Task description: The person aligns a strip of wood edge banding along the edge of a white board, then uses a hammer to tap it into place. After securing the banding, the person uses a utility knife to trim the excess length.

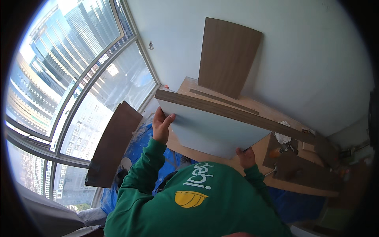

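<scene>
**Beside a tall window, a white board is held in two hands**

Over a wooden table, the board is held on edge, its white face turned toward the wearer and its brown edge uppermost. Its left end is clasped by the left hand, partly closed, with the thumb laid on the white face. The lower right corner is gripped by the right hand, its thumb raised at the edge and its other fingers mostly hidden. Both forearms are covered by green sleeves. Whether the lower edge is rested on the table cannot be told.

A brown panel is leaned against the pale wall, and a narrow strip is laid before it. Crumpled white paper or cloth is seen at right. A dark panel is stood near the window, by blue sheeting; towers are seen outside.
</scene>
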A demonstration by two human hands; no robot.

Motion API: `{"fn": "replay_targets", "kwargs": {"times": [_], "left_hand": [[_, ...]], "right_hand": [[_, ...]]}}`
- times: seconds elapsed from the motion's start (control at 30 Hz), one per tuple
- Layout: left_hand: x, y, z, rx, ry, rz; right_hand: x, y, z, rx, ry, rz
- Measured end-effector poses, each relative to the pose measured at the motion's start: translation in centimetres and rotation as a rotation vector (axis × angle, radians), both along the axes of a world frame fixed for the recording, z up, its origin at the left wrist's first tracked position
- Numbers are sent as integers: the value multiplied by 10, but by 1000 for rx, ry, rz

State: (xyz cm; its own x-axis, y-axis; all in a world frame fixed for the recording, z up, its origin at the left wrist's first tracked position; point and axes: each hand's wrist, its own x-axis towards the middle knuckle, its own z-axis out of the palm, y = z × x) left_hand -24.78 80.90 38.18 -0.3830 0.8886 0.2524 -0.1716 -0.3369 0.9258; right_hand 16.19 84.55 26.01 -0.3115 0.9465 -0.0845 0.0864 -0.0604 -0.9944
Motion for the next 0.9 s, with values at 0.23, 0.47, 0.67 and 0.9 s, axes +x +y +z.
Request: {"fn": "replay_targets", "kwargs": {"times": [0.23,0.47,0.67,0.9], "left_hand": [[-30,-2,-170,-499,522,-252],[-23,28,-140,-408,412,-122],[-3,70,-38,-285,144,-10],[-6,73,77,-452,37,-151]], "right_hand": [[-3,15,-104,25,-131,24],[3,49,-28,-37,-125,-18],[-9,86,78,-73,111,-24],[4,104,183,-33,238,38]]}}
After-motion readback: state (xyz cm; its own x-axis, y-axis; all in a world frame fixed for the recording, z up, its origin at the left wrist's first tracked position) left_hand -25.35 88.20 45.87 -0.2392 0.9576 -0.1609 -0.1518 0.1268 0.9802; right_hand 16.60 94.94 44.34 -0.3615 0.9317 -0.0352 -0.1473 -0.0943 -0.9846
